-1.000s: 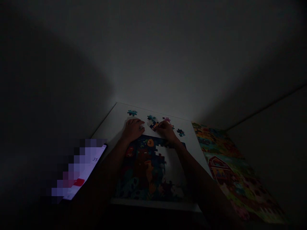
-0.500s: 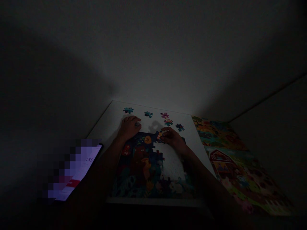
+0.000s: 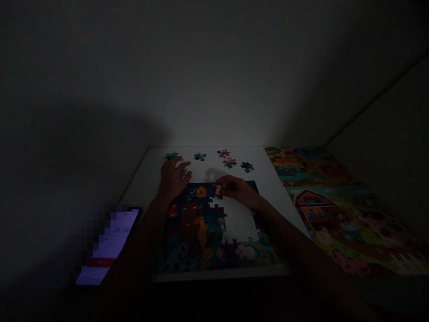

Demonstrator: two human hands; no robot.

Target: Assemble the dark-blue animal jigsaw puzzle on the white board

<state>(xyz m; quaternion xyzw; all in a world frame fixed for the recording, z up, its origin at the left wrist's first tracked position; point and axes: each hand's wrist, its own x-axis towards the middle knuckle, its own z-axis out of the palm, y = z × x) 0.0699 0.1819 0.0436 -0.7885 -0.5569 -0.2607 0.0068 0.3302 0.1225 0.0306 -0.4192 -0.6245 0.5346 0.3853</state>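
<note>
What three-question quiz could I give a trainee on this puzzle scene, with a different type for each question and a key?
1. Open question: What is in the grip of the right hand?
2. True or false: The phone lies past the right edge of the white surface.
3. Multiple choice: Where is the big gap in the partly built puzzle?
a) At its bottom left corner
b) At its top left corner
c) Right of its middle

Key:
1. A puzzle piece, pinched at the fingertips.
2. False; it lies off to the left, beside the left forearm.
3. c
</note>
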